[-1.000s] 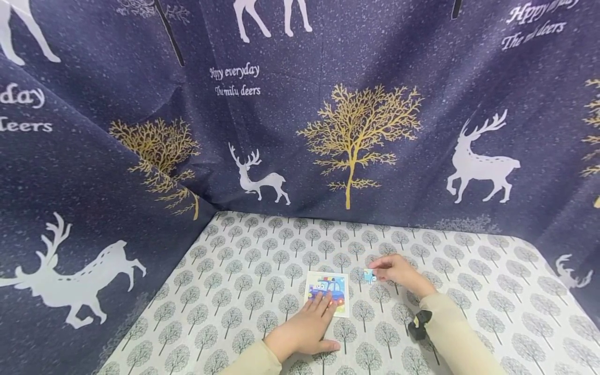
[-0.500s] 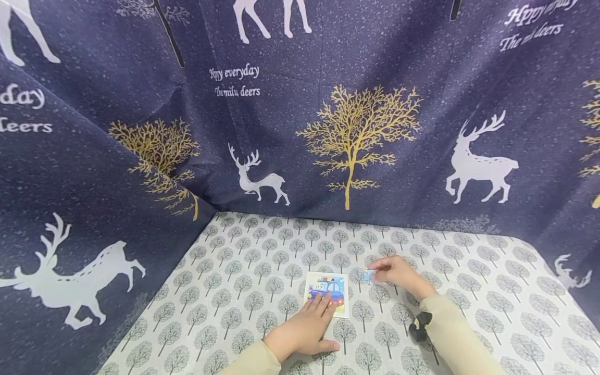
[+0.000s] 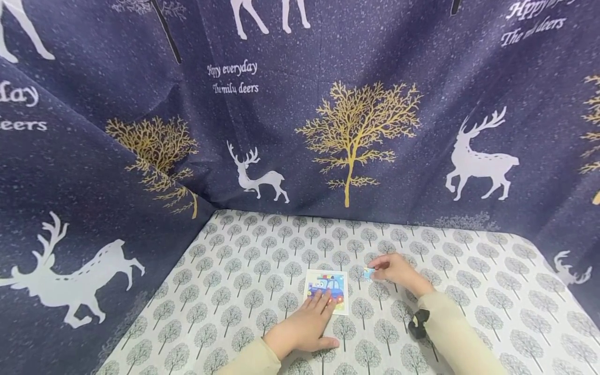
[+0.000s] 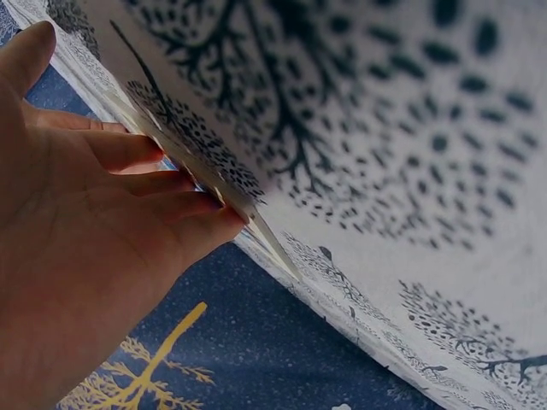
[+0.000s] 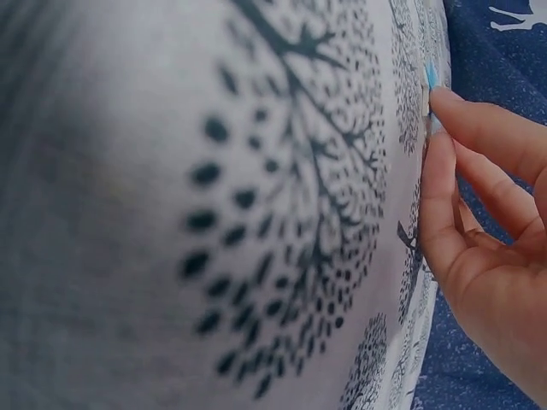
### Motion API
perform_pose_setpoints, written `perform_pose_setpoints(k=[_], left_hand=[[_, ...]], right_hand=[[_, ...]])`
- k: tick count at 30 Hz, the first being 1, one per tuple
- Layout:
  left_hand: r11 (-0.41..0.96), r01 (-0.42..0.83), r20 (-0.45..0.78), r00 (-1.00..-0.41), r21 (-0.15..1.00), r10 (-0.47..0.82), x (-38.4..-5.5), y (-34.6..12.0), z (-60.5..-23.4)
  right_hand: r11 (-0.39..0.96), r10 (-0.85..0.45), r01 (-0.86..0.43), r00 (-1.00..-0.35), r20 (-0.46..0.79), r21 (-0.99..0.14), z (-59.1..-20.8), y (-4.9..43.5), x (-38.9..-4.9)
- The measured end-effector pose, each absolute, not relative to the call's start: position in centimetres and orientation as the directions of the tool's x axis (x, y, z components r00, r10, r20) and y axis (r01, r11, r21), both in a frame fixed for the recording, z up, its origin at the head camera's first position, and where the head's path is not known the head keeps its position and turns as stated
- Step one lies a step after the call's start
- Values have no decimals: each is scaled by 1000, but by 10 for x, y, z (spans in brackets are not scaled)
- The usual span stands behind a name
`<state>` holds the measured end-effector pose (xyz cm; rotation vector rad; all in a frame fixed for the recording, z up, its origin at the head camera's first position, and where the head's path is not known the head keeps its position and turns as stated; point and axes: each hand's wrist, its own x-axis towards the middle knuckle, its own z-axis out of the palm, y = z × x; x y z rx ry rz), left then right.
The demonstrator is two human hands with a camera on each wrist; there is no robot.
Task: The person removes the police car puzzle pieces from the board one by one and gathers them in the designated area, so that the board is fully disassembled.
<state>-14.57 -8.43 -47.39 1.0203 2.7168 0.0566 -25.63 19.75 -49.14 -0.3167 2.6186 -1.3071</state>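
In the head view, a square jigsaw puzzle [image 3: 338, 281] with a white border and a blue cartoon car lies flat on the tablecloth. My left hand [image 3: 304, 324] rests its straight fingers on the puzzle's lower part, covering some of the picture. The left wrist view catches the puzzle board [image 4: 275, 248] edge-on under those fingertips. To the right of the puzzle, my right hand [image 3: 398, 272] pinches a small light-blue puzzle piece [image 3: 367, 272] between thumb and fingers. Only a sliver of that piece [image 5: 432, 77] shows in the right wrist view, close to the cloth.
A white tablecloth [image 3: 244, 312] printed with grey trees covers the table. Behind and to the left hangs a dark blue curtain [image 3: 290, 130] with deer and gold trees. A black strap item [image 3: 419, 324] sits at the right sleeve.
Less of the puzzle piece shows at my right fingertips than a second ago. The left hand stays in place on the puzzle. The head view has shifted slightly.
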Motion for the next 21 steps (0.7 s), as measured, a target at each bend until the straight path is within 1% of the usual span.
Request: perform_pose_setpoints(k=[3,10,17,21], left_hand=[[753,647,-209,-725,119,656,-146,-85,-474],[753,651,-218,-725,94,654,-145,-85,-475],[746,654,-201,-720,123,664,-145,-85,-475],[745,657,-194,-721,113,665,-146,-85,-476]], right_hand=[[588,-285,-109,-955,-79,-802,-491,197,-256],[593,-264,-72,-958,-109,-802,-489,196,-255],[563,-299,-122,-952,-64,-817,-489,199,-257],[542,-305,-124,-950,-57,-831,-491,200,-260]])
